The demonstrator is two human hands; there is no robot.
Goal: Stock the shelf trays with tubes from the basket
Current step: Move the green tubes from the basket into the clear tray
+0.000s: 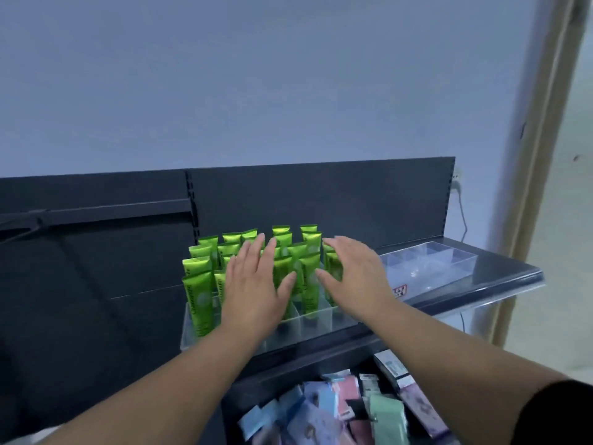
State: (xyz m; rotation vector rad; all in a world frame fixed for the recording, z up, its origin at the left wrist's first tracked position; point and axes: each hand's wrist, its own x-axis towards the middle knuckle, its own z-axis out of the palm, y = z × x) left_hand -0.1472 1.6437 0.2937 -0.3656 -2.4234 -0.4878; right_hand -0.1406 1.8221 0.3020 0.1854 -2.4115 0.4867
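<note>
While both hands hover at tube tops, task reads as partly done.
- Shelf (500, 268): carries 2 clear trays.
- Tray 1 (316, 326), 6 o'clock of frame centre: green tubes (309, 284) upright in cells; front-right cell appears vacant.
- Tray 2 (462, 261), 4 o'clock: unstocked.
- Left hand (253, 284), right hand (356, 274): fingers straight, spread, gripping nothing.
- Basket: not in view.

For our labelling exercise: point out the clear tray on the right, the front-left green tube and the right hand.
clear tray (430, 272), head view, bare floor.
front-left green tube (200, 300), head view, label middle.
right hand (360, 277), head view, back of hand.
</note>
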